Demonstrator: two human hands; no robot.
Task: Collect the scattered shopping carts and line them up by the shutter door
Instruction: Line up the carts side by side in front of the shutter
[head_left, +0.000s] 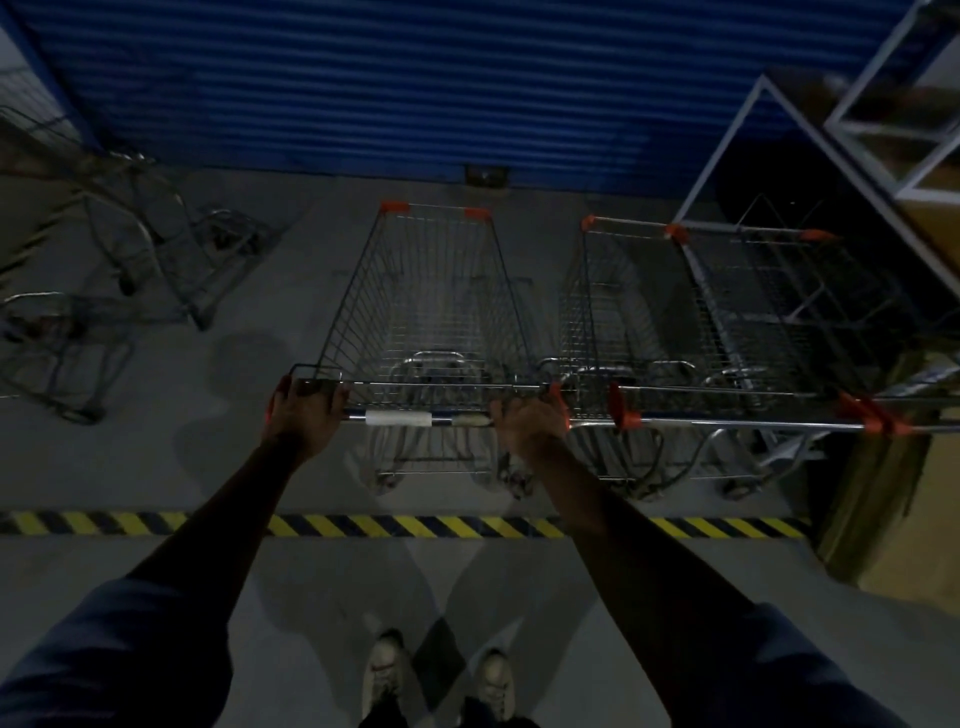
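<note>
You are holding the silver wire shopping cart with orange corners (431, 306), facing the blue ribbed shutter door (415, 83). Your left hand (304, 410) and right hand (527, 423) are gripping its handle. Two parked carts (727, 312) are standing just beside it; loose grey carts (156, 249) are waiting.

Three wire shopping carts nosed toward the blue shutter door (363, 78), a fourth frame off to the side.

The middle cart (431, 306) is a grey wire basket with orange corner caps, upright, front end at 12 o'clock close to the shutter, its handle bar (415, 418) wrapped with a pale sleeve. At its 3 o'clock, just beside it, stands a second cart (613, 312), and a third cart (779, 312) sits against that one farther right; all three handles run in one line. At 10 o'clock, well apart, bare cart frames (156, 249) stand at an angle, blurred and dim.
</note>
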